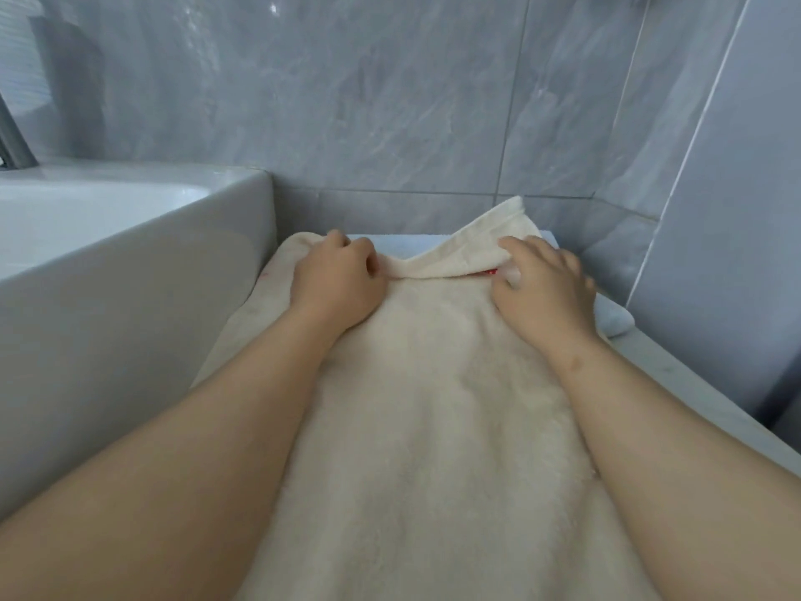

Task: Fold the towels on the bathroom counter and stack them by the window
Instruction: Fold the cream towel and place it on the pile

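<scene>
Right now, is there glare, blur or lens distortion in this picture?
Head view: soft, cool light, no hard shadows. Head view: small glare spots on the glossy grey marble wall tiles. Head view: the wide lens swells the forearms toward the lower edge. Head view: the cream fluffy towel looks slightly soft.

White sink (130, 236) left; grey marble wall tiles (390, 101) behind.

Glossy grey marbled wall tiles (390, 101) fill the far side, with soft reflections at far left. A white basin (130, 262) stands on the left; a plain grey panel (737, 210) rises right of the pale table (693, 383).
</scene>
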`<state>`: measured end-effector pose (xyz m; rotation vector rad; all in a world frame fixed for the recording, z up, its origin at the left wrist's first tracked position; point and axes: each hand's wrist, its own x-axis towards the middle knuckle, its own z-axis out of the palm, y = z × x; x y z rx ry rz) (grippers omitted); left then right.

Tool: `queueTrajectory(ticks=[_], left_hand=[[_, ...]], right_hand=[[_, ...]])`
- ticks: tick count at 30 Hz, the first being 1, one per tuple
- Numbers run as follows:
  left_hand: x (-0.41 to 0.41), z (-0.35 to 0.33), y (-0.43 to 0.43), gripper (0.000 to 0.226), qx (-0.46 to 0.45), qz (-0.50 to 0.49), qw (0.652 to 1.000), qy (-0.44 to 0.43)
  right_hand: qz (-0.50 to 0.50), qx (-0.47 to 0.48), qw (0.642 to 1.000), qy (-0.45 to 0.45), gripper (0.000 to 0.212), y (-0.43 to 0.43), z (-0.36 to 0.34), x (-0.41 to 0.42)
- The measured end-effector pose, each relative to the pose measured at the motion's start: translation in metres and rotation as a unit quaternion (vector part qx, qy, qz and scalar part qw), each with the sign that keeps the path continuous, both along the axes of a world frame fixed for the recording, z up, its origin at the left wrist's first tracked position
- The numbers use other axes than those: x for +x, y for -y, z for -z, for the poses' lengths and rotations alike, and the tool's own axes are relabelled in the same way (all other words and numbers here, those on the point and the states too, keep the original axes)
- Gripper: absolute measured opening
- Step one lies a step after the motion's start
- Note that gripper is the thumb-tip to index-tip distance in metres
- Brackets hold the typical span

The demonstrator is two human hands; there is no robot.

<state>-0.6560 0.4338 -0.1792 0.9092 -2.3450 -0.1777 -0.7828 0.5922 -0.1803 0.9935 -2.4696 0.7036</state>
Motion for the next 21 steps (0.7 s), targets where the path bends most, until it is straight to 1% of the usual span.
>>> queueTrajectory(ticks=[1,2,3,5,7,8,10,12,14,18,21], left_hand=[[-0.001,-0.002,0.0,0.017,-0.022,-0.004,0.999,-0.029],[-0.001,-0.003,-0.001,0.017,-0.029,-0.001,0.999,-0.044],[-0.002,-0.004,-0.002,0.019,-0.017,0.012,0.999,-0.035],[-0.004,-0.001,-0.001,0.029,0.023,0.037,0.998,0.051],[-0.004,0.001,0.0,0.047,0.048,0.046,0.99,0.127],[-0.004,0.001,0.001,0.055,0.059,0.043,0.987,0.145],[-0.005,0.001,0.001,0.061,0.069,0.027,0.983,0.168],[-0.006,0.001,0.002,0.058,0.072,0.015,0.978,0.197],[-0.005,0.001,-0.001,0.054,0.077,0.013,0.971,0.225],[-0.007,0.001,-0.001,0.053,0.074,0.018,0.971,0.228],[-0.006,0.001,0.003,0.055,0.07,0.016,0.97,0.232]], right_hand=[[-0.035,-0.025,0.999,-0.014,0.038,0.002,-0.001,0.001],[-0.072,-0.036,0.997,0.0,0.035,0.004,-0.001,0.004],[-0.103,-0.033,0.993,0.035,0.034,0.006,0.0,0.006],[-0.123,0.011,0.987,0.103,0.041,0.006,0.003,0.007],[-0.091,0.055,0.987,0.118,0.048,0.006,0.005,0.003],[-0.07,0.074,0.988,0.118,0.051,0.008,0.004,0.002],[-0.03,0.12,0.984,0.128,0.054,0.013,0.003,-0.001],[-0.007,0.16,0.976,0.149,0.055,0.02,0.001,-0.002],[0.009,0.178,0.971,0.158,0.055,0.026,-0.001,-0.004],[0.07,0.16,0.978,0.11,0.054,0.033,0.005,-0.003],[0.079,0.162,0.978,0.104,0.063,0.034,0.009,-0.004]])
